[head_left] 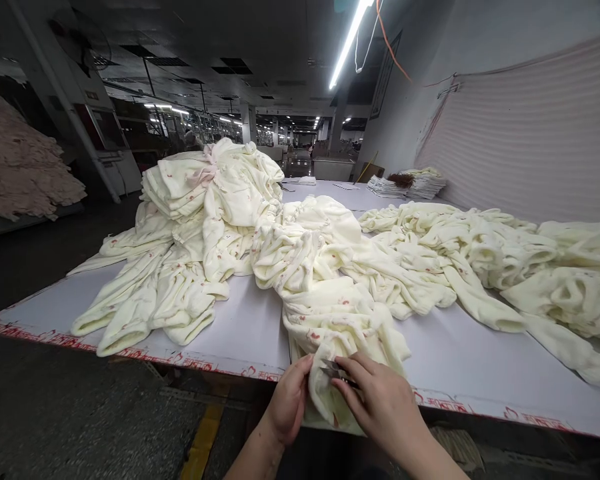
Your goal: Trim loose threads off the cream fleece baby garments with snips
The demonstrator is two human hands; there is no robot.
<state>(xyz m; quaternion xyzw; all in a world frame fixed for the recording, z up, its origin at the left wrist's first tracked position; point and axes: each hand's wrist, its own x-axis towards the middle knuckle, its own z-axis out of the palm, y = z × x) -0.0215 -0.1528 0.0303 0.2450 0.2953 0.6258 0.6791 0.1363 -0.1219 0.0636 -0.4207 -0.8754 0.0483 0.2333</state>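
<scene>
A cream fleece garment (330,313) with small red prints lies bunched up and hangs over the table's front edge. My left hand (289,400) is closed on its edge, thumb on top. Just right of it, my right hand (380,400) grips small dark metal snips (337,373), their blades pointing left against the fabric. The snips' lower part is hidden by my fingers.
The white table (250,327) has a red-printed front edge. A tall heap of cream garments (190,220) stands at the left, more garments (480,247) spread to the right. Folded stacks (405,183) sit at the back; pink fabric (25,160) is piled far left.
</scene>
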